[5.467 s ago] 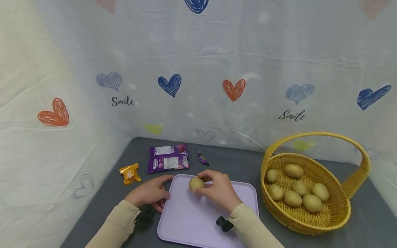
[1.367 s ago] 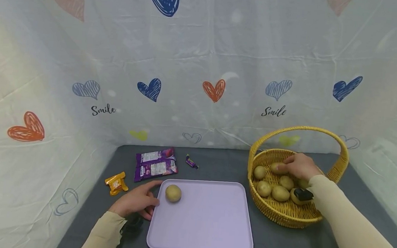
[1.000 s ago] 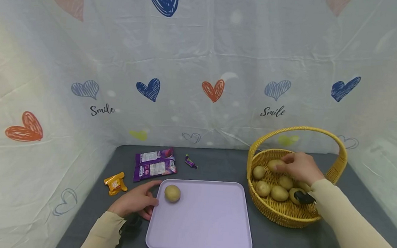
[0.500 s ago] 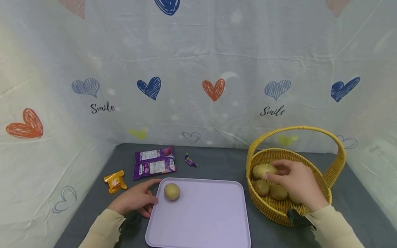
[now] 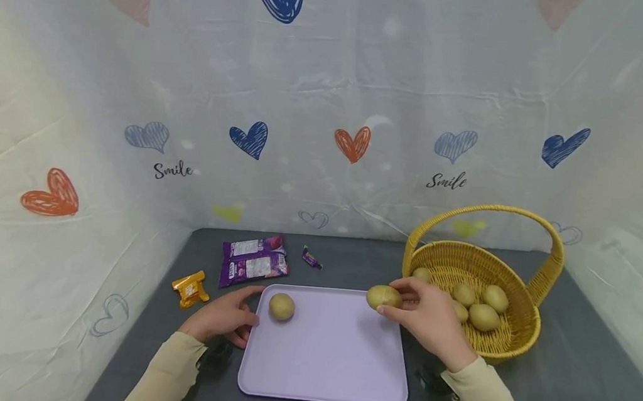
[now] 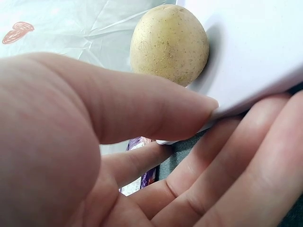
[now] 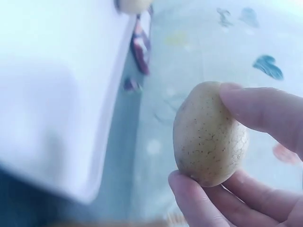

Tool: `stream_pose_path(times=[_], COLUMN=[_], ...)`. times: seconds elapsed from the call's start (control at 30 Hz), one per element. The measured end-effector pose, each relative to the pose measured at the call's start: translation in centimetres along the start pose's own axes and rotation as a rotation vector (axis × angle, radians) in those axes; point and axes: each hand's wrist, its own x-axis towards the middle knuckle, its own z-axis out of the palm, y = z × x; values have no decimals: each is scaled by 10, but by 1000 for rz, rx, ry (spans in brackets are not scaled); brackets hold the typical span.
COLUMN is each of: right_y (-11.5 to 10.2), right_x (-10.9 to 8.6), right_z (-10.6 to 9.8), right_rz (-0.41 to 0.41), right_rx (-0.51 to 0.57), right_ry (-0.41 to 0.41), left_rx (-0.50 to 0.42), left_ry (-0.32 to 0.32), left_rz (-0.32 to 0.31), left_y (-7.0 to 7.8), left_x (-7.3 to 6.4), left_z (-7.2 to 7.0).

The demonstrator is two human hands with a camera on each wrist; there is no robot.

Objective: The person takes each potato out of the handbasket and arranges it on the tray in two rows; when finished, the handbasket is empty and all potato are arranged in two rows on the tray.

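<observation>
A potato (image 5: 384,298) is pinched between the thumb and fingers of my right hand (image 5: 431,319), raised over the right back corner of the lilac tray (image 5: 326,358). The right wrist view shows this speckled potato (image 7: 208,135) closely, thumb on one side and fingertips on the other. My left hand (image 5: 224,319) holds the tray's left edge; in the left wrist view its thumb (image 6: 161,111) lies on the rim with the fingers against the outer side. Another potato (image 5: 281,307) rests in the tray's back left corner, near that thumb. Several potatoes (image 5: 484,318) lie in the yellow wicker basket (image 5: 514,351).
Behind the tray lie a purple snack packet (image 5: 254,261) and a small purple wrapped candy (image 5: 312,257). An orange packet (image 5: 190,289) lies left of the tray. The basket's tall arched handle (image 5: 491,207) stands over its opening, right of the tray.
My right hand takes a potato from the basket's back and carries it left over the tray. Earlier, it set the first potato in the tray's corner. My left hand stays at the tray edge.
</observation>
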Motion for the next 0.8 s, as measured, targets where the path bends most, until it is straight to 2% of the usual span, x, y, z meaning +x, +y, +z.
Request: stream_pose_path(times=[0.27,0.43,0.63,0.8], right_y=[-6,-13,-17,-17], right_x=[22,32,38,39], right_z=[61,91,116,127], right_rz=[-13,-17,-41,-59], right_rx=[41,34,83,97], right_ry=[3,-19,-61,-77], left_rx=[-6,-6,-9,-19], left_ry=[-5,2,2,-6], left_rz=[10,7,7,13], left_y=[1,0,-1,0], left_x=[0,0,0,0], left_z=[-1,-1,-2,-2])
